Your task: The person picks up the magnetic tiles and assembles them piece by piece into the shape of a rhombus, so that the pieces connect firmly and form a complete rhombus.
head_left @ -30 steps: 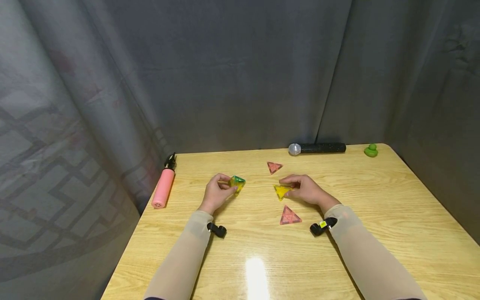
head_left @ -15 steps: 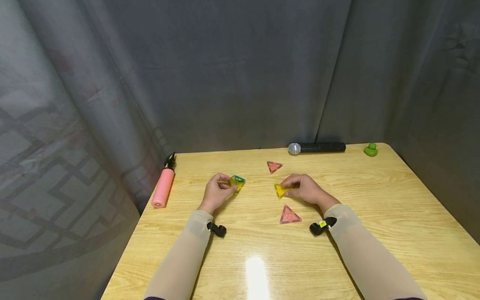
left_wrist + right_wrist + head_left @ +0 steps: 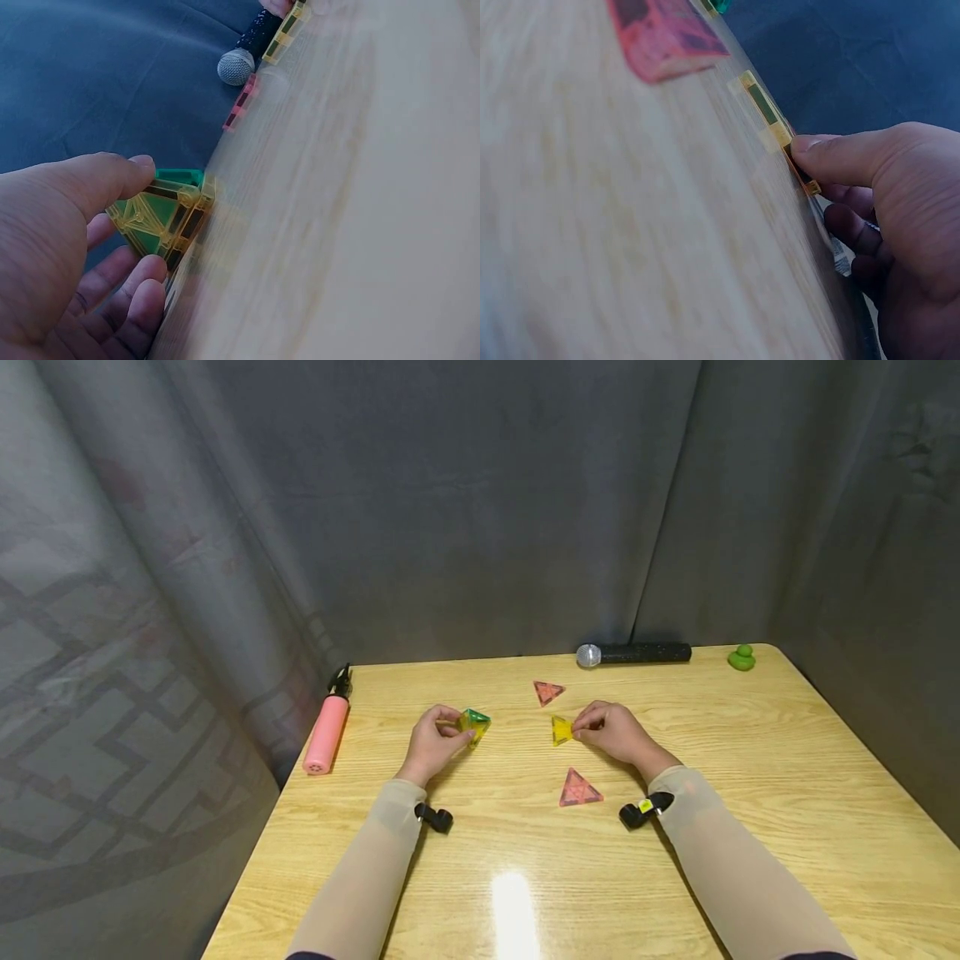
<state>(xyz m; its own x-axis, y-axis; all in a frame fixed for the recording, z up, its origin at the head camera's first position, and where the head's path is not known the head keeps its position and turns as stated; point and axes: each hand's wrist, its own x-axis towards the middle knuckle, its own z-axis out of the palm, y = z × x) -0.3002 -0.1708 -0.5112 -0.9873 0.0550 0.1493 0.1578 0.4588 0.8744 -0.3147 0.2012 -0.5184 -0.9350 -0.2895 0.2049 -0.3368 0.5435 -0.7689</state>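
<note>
My left hand (image 3: 435, 745) holds a small green and yellow piece (image 3: 476, 727) made of translucent triangles; in the left wrist view the thumb lies along the top of this piece (image 3: 161, 217) and fingers are under it. Thumb and fingertips of my right hand (image 3: 617, 735) pinch one corner of a yellow triangle tile (image 3: 561, 731). The right wrist view shows that tile (image 3: 769, 112) edge-on, low over the table. One red triangle tile (image 3: 548, 692) lies behind the yellow one, another red tile (image 3: 580, 788) in front of it.
A pink pump (image 3: 327, 735) lies at the table's left edge. Along the back edge are a black microphone (image 3: 645, 653) with a silver head and a small green figure (image 3: 742, 658). Grey curtains (image 3: 480, 510) stand behind and beside the wooden table (image 3: 465, 877).
My right hand has turned the yellow tile and shifted it slightly away from me, its fingers now at the tile's right corner. My left hand has stayed in place.
</note>
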